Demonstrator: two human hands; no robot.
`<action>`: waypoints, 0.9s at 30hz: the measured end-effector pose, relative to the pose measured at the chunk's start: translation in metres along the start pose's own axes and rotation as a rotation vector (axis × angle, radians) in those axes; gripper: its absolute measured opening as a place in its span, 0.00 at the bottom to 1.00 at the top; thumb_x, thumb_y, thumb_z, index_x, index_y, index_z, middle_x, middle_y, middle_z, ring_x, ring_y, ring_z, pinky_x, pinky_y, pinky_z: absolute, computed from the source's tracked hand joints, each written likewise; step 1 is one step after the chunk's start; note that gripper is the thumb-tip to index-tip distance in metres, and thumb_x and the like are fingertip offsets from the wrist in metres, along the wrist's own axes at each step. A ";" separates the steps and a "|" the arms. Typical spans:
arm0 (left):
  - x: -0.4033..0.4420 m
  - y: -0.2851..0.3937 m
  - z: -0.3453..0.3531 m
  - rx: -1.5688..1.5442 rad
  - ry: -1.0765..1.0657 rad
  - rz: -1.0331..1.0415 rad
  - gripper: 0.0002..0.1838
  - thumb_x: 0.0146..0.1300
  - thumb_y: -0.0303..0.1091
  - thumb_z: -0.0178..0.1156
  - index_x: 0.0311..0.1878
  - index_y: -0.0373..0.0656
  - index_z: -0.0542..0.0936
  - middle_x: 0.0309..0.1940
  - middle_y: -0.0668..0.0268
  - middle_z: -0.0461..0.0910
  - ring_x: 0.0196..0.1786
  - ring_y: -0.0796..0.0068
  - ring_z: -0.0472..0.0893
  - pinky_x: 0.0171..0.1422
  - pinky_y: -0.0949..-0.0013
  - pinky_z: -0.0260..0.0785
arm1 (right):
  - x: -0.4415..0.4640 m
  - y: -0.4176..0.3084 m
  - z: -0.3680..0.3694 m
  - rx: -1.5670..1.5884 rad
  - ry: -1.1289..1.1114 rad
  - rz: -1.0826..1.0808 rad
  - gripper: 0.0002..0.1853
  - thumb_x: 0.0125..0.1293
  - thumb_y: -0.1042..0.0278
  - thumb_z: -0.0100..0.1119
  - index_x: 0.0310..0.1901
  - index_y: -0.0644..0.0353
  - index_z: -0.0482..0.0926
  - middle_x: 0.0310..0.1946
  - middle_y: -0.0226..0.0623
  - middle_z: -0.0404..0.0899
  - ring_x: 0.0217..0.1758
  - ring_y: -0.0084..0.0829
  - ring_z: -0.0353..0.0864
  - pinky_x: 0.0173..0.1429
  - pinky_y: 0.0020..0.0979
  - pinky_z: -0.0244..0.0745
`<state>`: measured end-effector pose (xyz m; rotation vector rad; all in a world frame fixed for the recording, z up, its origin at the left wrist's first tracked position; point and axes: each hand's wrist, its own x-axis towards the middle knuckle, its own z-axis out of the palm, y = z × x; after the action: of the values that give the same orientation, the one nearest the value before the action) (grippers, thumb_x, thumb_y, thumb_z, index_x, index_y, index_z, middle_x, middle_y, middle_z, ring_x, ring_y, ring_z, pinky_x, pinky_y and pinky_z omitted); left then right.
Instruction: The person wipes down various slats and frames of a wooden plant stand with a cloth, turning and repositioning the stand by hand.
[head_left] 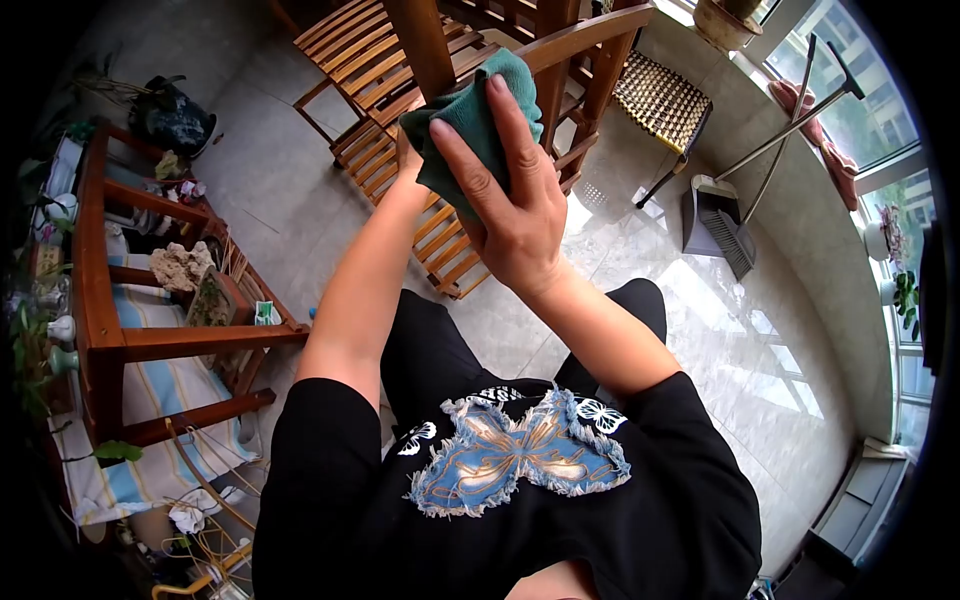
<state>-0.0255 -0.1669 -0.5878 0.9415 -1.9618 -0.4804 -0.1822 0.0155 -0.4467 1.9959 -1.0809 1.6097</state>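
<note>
My right hand [512, 205] presses a folded green cloth [490, 112] against dark brown wooden furniture, two fingers stretched along the top of the cloth. Just beyond it rise a thick wooden post [418, 45] and a curved wooden rail [590, 38]. My left hand [408, 155] is at the post, mostly behind the cloth. Its fingers are hidden, so I cannot see how it grips. Below and behind both hands stands a slatted wooden folding chair [385, 90].
At left, a wooden frame [200, 343] holds a rough stone [180, 267] and a striped cloth [165, 400]. To the right are a woven-seat stool [662, 100], a dustpan [705, 215] and a broom [730, 240] by the curved wall. Grey tiles [690, 330] cover the floor.
</note>
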 end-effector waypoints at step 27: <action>0.005 0.050 -0.007 0.512 0.065 -0.289 0.22 0.67 0.42 0.59 0.63 0.57 0.84 0.55 0.54 0.85 0.55 0.47 0.85 0.61 0.51 0.78 | -0.136 0.063 -0.043 0.150 -0.610 0.445 0.28 0.58 0.77 0.65 0.58 0.34 0.86 0.70 0.20 0.76 0.51 0.37 0.82 0.51 0.34 0.83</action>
<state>-0.0427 -0.1387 -0.5491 1.5547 -1.9323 -0.0956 -0.2659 0.0497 -0.5738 2.5734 -1.7719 1.3120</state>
